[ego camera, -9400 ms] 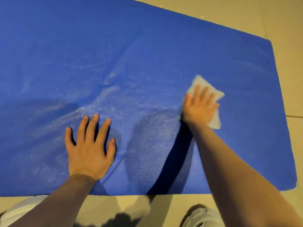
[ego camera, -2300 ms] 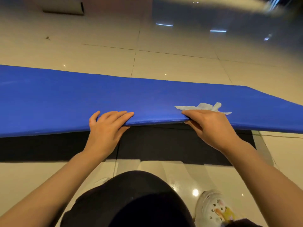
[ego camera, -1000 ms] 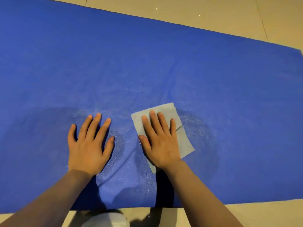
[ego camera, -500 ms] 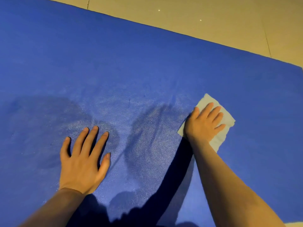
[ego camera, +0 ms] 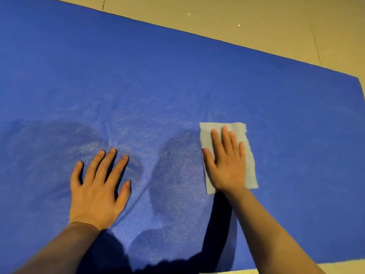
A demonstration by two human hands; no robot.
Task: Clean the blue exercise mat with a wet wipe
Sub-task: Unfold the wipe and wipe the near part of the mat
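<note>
Blue exercise mat (ego camera: 177, 80) lies flat on the tiled floor (ego camera: 256, 18) and fills most of the view, far edge running diagonally from upper left down to a corner at the right; near edge visible only at lower right, where a strip of floor shows. Far left of the mat: plain, with a darker shadow patch at mid height. Left hand (ego camera: 98, 186): palm down on the mat, left of centre, fingers straight and spread apart, thumb out to the right, holding nothing. Forearm comes in from the bottom left corner. Mat surface around and just above this hand has a speckled sheen under the light; can't tell whether that is moisture or just texture catching light. Centre: two rounded shadow patches on the mat between the hands, a darker shadow along the bottom edge. Right hand (ego camera: 227, 165): palm down, fingers straight and close together, pressing flat on the wet wipe (ego camera: 250, 155), not curled round it. Wipe is a pale rectangle, lying flat on the mat right of centre, its edges showing past the hand at the top, left and right. Right forearm enters from bottom right. Mat right of the wipe: plain blue, matte.
</note>
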